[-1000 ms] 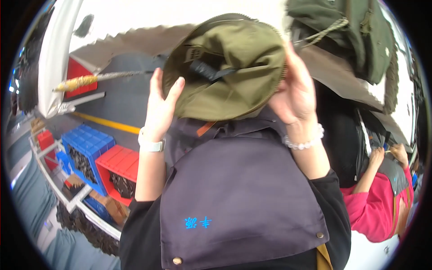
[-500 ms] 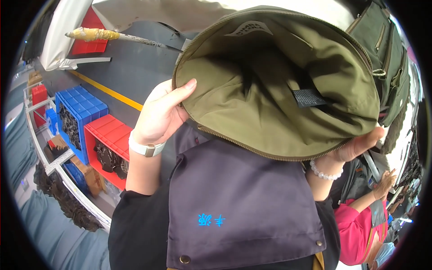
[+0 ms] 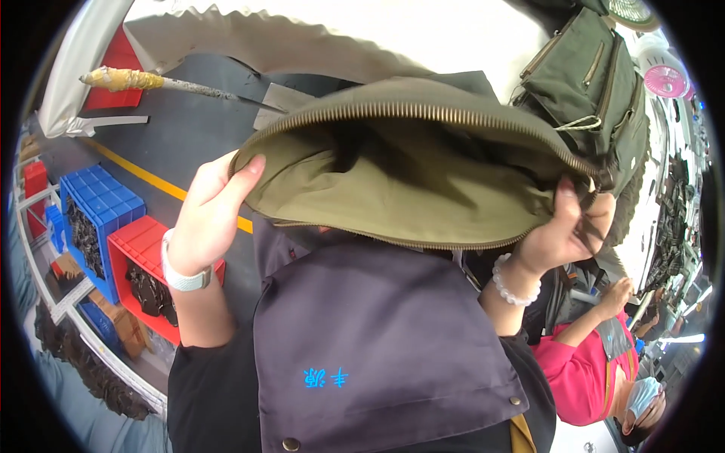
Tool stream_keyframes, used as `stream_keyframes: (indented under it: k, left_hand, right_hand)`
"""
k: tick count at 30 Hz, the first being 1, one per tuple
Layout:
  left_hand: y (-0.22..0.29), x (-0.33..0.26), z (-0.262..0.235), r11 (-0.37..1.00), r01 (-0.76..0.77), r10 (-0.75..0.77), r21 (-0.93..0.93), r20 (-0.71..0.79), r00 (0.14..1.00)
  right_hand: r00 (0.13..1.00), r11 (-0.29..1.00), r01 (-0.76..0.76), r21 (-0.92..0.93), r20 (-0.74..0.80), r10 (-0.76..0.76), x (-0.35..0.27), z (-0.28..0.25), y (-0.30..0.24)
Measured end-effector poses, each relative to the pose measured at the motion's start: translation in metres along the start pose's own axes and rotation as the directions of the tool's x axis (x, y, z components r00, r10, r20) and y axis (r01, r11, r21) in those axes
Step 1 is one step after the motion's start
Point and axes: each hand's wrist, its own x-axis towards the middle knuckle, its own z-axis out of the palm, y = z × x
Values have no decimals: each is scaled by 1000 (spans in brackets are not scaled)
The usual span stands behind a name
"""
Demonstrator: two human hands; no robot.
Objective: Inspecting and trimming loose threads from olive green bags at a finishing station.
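An olive-green zippered bag (image 3: 411, 192) hangs in front of my chest, its zipper parted and its lighter green lining showing. My left hand (image 3: 210, 215) pinches the left end of the opening, thumb over the rim on the lining. At the right end, my right hand (image 3: 566, 230) is closed on the rim, thumb on the inside near the zipper's end. The fingers behind the fabric are partly hidden. Metal zipper teeth run along both edges of the mouth. The lower outside of the bag is out of sight.
A white-covered table (image 3: 445, 45) lies beyond, with dark green bags (image 3: 581, 90) at its right. A wrapped rod (image 3: 162, 81) juts out at the left. Blue (image 3: 106, 200) and red (image 3: 140, 241) crates stand low on the left. A co-worker in pink (image 3: 578, 362) is at the right.
The bag's mouth has narrowed and its rim has tipped, hiding the inner labels. My right thumb now lies inside the rim. Both hands appear farther left, and the view has shifted.
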Motion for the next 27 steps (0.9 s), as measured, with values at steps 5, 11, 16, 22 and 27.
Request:
stream_keyframes:
  k: [5, 11, 16, 22, 27]
  left_hand:
    - [1, 15, 9, 709, -376, 433, 597, 53, 900]
    - [-4, 73, 47, 854, -453, 390, 255, 260, 883]
    - [-19, 83, 36, 952, -301, 284, 56, 204, 937]
    - [29, 62, 36, 989, 49, -4, -141, 305, 952]
    - [30, 66, 26, 986, 33, 21, -163, 320, 947]
  right_hand:
    - [893, 785, -395, 477, -3, 451, 6, -7, -17]
    - [973, 816, -211, 539, 40, 226, -9, 6, 3]
    - [516, 1, -692, 722, 493, 700, 39, 19, -12]
    - [483, 62, -709, 702, 420, 769, 42, 18, 13]
    - [749, 583, -662, 470, 417, 515, 52, -8, 40]
